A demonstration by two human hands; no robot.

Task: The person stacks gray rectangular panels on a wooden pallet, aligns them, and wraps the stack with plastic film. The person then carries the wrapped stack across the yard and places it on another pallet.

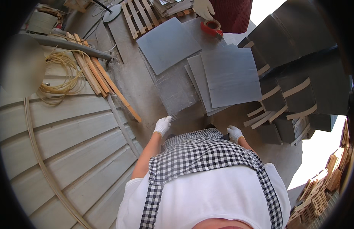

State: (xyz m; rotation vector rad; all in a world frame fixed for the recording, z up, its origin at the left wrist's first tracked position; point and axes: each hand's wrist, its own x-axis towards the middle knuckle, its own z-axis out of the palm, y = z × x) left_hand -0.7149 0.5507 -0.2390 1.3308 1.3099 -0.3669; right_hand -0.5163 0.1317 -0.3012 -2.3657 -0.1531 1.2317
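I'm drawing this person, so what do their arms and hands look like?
The left hand and right hand each wear a white glove that stops around the wrist. The forearms are bare, and the short sleeves above are white.

The left hand (162, 125), in a white knit glove, reaches forward from a bare left forearm (146, 155) that angles up and outward, its fingertips pointing ahead. The right hand (234, 133), in a matching white glove, hangs low beside the body, mostly hiding its bare right forearm (245, 144). The hands are well apart; their finger closure is unclear.
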